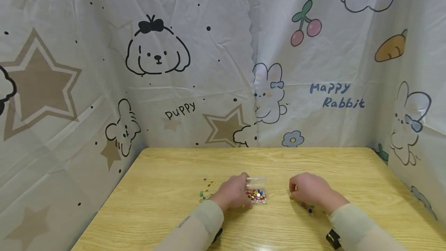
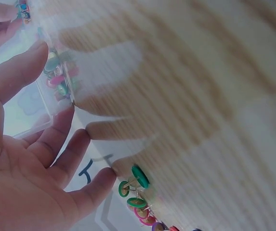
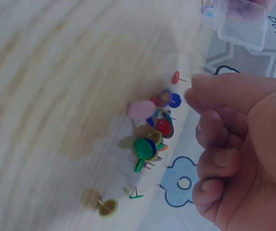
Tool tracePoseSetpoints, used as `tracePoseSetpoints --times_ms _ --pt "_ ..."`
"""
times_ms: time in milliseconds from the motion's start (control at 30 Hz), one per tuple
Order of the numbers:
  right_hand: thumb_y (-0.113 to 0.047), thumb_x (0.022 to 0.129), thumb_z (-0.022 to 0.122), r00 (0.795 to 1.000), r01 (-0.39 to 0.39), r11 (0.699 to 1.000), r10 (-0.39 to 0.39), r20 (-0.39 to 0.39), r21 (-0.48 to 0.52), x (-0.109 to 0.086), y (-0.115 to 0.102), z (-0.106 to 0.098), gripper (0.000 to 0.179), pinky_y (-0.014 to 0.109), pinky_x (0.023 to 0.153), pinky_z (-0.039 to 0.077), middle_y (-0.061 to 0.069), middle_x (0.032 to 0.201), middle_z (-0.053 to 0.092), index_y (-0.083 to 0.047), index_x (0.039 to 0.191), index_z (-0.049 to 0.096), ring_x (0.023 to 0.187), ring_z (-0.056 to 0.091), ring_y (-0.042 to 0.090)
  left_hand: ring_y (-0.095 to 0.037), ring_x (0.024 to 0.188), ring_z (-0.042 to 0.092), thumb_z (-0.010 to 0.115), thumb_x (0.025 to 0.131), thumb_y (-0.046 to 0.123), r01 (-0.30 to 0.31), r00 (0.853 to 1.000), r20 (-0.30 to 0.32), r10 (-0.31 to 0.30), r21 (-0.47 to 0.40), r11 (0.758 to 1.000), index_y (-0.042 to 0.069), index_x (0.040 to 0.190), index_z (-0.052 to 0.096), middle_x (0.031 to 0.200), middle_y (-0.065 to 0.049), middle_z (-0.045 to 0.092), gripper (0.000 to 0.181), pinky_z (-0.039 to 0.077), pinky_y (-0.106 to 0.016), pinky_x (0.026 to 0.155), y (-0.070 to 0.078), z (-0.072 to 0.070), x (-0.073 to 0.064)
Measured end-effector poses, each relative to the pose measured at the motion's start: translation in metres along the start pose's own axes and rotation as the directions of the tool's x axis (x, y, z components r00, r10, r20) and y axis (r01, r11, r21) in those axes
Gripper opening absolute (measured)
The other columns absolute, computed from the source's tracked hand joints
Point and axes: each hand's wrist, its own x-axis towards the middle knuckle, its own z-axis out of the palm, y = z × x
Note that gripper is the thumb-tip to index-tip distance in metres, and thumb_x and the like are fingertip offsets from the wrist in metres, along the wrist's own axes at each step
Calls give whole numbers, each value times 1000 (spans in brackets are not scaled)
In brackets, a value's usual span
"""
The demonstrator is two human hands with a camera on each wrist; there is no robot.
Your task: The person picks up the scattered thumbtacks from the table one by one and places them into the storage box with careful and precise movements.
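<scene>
- One left hand (image 1: 231, 192) is holding the clear box (image 1: 256, 182) between thumb and fingers.
- Many bright tacks (image 1: 257, 195) are lying inside it, beside that grip.
- The right hand (image 1: 311, 189) is keeping its fingers curled; whether round a tack, I cannot tell.
- Loose tacks (image 3: 145, 149) are lying near its fingertips, other tacks (image 2: 137, 202) beside the left hand.

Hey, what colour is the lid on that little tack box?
The lid is clear and colourless, best seen in the right wrist view.
</scene>
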Motion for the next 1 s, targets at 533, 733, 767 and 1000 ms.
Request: tracePoseSetpoints --times_ms 533,733,767,1000 --pt "-6 85 67 1000 -7 997 4 -30 -71 1 -4 10 28 33 51 37 -6 60 49 -20 67 52 53 47 13 -19 88 59 97 65 25 -8 1000 -16 8 10 1000 11 132 55 101 -1 62 81 52 -40 79 1 0 1" --pt "-8 86 67 997 25 998 -30 -66 -66 4 -9 13 26 32 54 37 -7 63 48 -21 69 52 57 45 13 -19 89 59 97 66 26 -4 1000 -12 4 11 1000 12 135 54 104 -2 62 82 52 -40 79 2 0 1" --pt "-8 86 67 996 35 998 -40 -74 -61 5 -11 13 26 33 54 37 -7 63 48 -21 70 52 58 45 13 -19 89 58 97 66 26 -4 1000 -12 4 9 1000 12 135 54 104 -2 62 83 52 -40 80 2 0 1" --pt "-13 88 69 990 102 995 -103 -93 -12 13 -33 13 22 33 61 43 -13 68 52 -25 73 57 63 47 9 -19 89 58 97 65 26 5 1000 -11 -5 -1 1000 12 134 54 103 -2 61 82 51 -41 81 0 -1 0"
